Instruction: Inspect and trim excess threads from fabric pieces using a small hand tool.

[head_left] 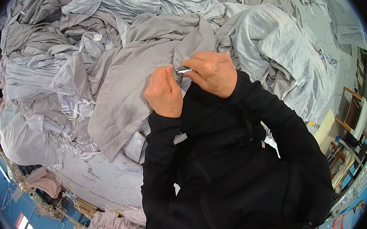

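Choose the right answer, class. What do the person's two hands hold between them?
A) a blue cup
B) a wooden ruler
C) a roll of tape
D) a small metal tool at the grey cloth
D: the left hand and right hand meet at a small shiny metal tool, against the grey cloth.

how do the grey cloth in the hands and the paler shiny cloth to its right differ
The grey cloth is matte and a darker warm grey; the shiny cloth is paler, silvery and glossy. The grey cloth is pinched by the left hand and right hand, around a small metal tool; the shiny cloth lies untouched. Both lie crumpled on the same heaped table.
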### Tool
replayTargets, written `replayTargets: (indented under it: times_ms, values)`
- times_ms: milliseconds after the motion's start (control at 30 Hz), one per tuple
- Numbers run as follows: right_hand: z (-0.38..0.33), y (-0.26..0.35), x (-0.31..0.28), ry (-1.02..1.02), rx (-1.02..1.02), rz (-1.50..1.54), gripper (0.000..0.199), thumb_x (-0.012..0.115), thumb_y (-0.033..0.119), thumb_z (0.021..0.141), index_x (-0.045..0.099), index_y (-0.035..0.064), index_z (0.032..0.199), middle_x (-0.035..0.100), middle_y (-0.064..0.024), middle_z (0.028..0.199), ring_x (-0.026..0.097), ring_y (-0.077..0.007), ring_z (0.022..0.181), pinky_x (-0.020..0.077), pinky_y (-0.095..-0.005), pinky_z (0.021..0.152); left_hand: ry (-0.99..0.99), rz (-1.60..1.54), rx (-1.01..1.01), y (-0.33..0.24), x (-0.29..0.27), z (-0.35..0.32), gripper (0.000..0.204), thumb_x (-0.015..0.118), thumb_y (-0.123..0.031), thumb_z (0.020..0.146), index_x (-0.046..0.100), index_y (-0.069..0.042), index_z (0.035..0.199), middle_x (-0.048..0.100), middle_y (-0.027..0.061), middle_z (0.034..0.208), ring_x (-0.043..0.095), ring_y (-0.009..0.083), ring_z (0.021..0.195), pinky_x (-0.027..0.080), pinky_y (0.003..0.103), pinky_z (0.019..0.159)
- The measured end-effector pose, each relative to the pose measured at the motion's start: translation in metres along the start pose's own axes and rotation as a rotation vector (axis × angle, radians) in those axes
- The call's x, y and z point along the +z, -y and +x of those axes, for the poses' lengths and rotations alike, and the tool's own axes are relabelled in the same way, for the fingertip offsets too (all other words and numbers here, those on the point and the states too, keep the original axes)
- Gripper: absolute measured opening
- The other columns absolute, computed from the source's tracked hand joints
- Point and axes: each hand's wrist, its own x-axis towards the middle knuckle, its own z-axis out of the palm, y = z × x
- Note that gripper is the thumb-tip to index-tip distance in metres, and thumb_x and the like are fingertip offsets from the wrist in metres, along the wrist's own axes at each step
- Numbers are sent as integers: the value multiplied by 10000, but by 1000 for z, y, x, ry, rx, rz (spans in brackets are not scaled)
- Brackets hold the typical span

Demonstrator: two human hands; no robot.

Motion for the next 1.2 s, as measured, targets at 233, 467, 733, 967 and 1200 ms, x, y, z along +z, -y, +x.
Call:
replayTargets:
  times_ms: [233,467,733,967,1200]
  values:
    - [1,2,1,-1,-4,-48,215,758,158,768,676,79,949,620,-60,793,642,-267,718,482,-378,570,-5,-57,18,-1,2,-2,179,630,-123,946,574,-39,799,582,121,681,575,317,593,441,394,525]
    - [4,0,1,-89,28,-50,177,746,151,796,686,80,947,612,-72,748,630,-271,660,476,-366,550,-60,-262,-125,6,-39,-8,106,615,-68,948,639,-11,861,590,51,703,561,128,605,414,293,533]
    - [-22,-46,7,29,229,341,273,736,82,838,651,26,1092,670,-53,885,580,-144,698,464,-255,647,-742,187,-495,113,-280,-104,263,567,-172,979,589,-24,762,481,1,584,404,58,471,314,212,445]
    - [-18,-41,42,327,200,603,512,738,50,760,605,28,1254,651,-18,1140,510,-75,819,435,-210,696,227,1481,-1200,166,-334,-207,777,808,-376,748,499,-35,1375,546,188,1337,482,350,1261,417,489,1014]
    - [-10,-12,53,34,-76,300,371,684,-26,687,674,38,1052,572,-74,801,572,-186,680,459,-274,620,39,561,-91,72,-209,-111,708,791,-180,719,526,-20,1355,549,187,1339,488,378,1253,358,471,1053]
